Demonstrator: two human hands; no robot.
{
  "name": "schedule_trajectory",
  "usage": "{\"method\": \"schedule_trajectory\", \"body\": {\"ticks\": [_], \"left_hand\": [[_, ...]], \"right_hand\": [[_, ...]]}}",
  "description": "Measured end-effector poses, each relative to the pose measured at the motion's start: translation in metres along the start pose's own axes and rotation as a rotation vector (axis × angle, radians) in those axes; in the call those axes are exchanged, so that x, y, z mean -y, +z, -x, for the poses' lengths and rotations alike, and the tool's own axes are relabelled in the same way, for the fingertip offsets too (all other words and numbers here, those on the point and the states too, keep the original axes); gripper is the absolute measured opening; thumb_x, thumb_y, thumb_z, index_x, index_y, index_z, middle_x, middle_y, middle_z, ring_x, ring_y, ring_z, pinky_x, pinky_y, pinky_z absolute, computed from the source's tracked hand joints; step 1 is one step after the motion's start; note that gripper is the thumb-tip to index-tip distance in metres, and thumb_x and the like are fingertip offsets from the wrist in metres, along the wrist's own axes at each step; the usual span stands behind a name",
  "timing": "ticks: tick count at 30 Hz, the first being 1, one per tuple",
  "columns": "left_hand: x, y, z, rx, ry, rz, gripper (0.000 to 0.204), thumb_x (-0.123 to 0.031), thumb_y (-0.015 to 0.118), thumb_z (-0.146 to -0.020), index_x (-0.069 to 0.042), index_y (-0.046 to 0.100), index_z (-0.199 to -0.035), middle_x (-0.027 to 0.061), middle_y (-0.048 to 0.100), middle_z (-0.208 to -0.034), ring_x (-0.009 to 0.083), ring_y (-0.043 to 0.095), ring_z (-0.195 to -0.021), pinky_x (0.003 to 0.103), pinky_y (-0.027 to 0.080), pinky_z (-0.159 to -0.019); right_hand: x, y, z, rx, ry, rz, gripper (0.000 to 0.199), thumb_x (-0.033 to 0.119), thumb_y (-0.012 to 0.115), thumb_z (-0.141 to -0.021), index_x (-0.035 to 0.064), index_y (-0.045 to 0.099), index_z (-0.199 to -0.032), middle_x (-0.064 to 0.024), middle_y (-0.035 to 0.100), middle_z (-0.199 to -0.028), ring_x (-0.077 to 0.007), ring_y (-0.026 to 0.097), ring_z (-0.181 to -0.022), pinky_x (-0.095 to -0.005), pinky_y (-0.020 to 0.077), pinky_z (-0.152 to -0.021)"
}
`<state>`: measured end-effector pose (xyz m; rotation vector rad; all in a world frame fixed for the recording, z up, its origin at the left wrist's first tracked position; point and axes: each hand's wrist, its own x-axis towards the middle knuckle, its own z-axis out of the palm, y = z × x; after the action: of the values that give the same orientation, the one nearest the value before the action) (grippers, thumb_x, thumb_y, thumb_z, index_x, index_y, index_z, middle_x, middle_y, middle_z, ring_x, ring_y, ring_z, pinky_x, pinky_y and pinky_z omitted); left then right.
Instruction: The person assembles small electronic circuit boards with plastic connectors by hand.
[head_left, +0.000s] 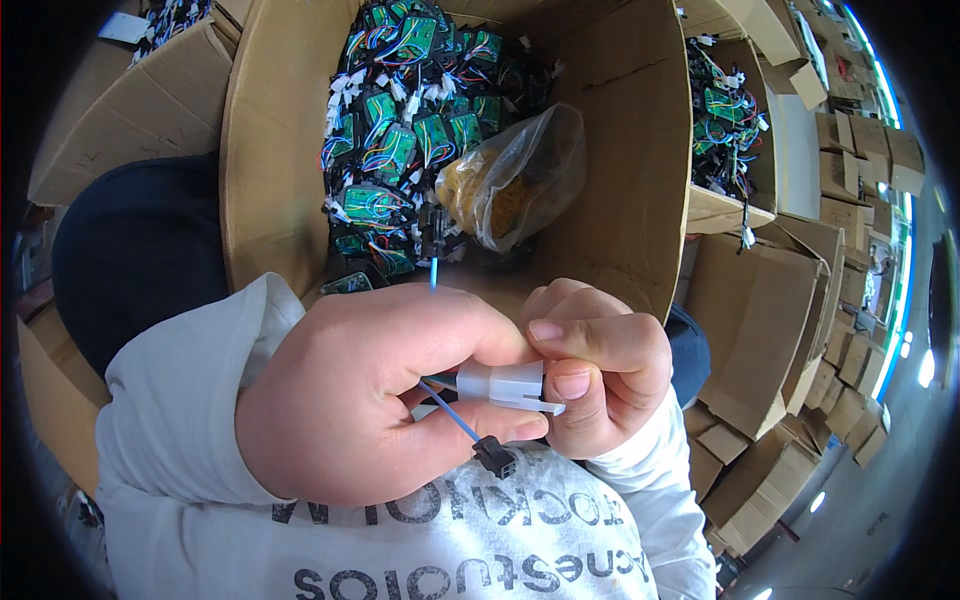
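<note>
My left hand (345, 395) is closed around a white plastic wire connector (498, 383), thumb below it and index finger above. A blue wire (450, 410) comes out from under its fingers and ends in a small black connector (494, 457). Beyond the knuckles, another black connector (432, 235) sticks up on a blue wire. My right hand (615, 355) is pinched, thumb against curled index finger, right at the open end of the white connector. What lies between those fingertips, if anything, is too small to tell.
In front stands a deep cardboard box (635, 170) with many green circuit boards (395, 150) and tangled wires. A clear plastic bag (535, 180) of yellowish thin bands lies on them. Another box (765, 150) of boards is at right; stacked cartons (750, 330) stand beyond.
</note>
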<state>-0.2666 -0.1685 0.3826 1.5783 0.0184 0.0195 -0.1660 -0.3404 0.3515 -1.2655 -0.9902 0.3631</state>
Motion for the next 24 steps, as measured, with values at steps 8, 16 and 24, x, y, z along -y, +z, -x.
{"method": "schedule_trajectory", "body": {"ticks": [8, 16, 24], "left_hand": [[-0.003, -0.001, 0.0, 0.004, -0.005, -0.026, 0.03, -0.008, 0.089, -0.069, -0.003, 0.065, -0.087, 0.0078, 0.065, -0.075, 0.0161, 0.063, -0.064, 0.028, 0.046, -0.057], [-0.005, -0.002, -0.001, 0.029, -0.009, -0.075, 0.028, -0.008, 0.089, -0.069, -0.003, 0.065, -0.084, 0.0078, 0.065, -0.073, 0.0167, 0.062, -0.063, 0.028, 0.045, -0.056], [-0.005, -0.002, 0.001, 0.04, -0.066, -0.053, 0.027, -0.006, 0.087, -0.07, -0.003, 0.066, -0.085, 0.0077, 0.064, -0.074, 0.0159, 0.06, -0.063, 0.027, 0.044, -0.056]], "right_hand": [[-0.002, -0.004, -0.002, 0.075, -0.106, 0.089, 0.019, 0.002, 0.069, -0.086, -0.0037, 0.058, -0.1, -0.0159, 0.067, -0.084, -0.0221, 0.054, -0.053, -0.0333, 0.0401, -0.047], [0.003, -0.01, -0.005, 0.152, -0.114, 0.192, 0.02, 0.006, 0.07, -0.087, -0.004, 0.057, -0.098, -0.0165, 0.067, -0.081, -0.0229, 0.058, -0.053, -0.0334, 0.0441, -0.046], [0.012, -0.015, -0.012, 0.215, -0.108, 0.314, 0.018, 0.004, 0.073, -0.083, -0.006, 0.063, -0.095, -0.0135, 0.065, -0.078, -0.0238, 0.058, -0.054, -0.0338, 0.045, -0.045]]}}
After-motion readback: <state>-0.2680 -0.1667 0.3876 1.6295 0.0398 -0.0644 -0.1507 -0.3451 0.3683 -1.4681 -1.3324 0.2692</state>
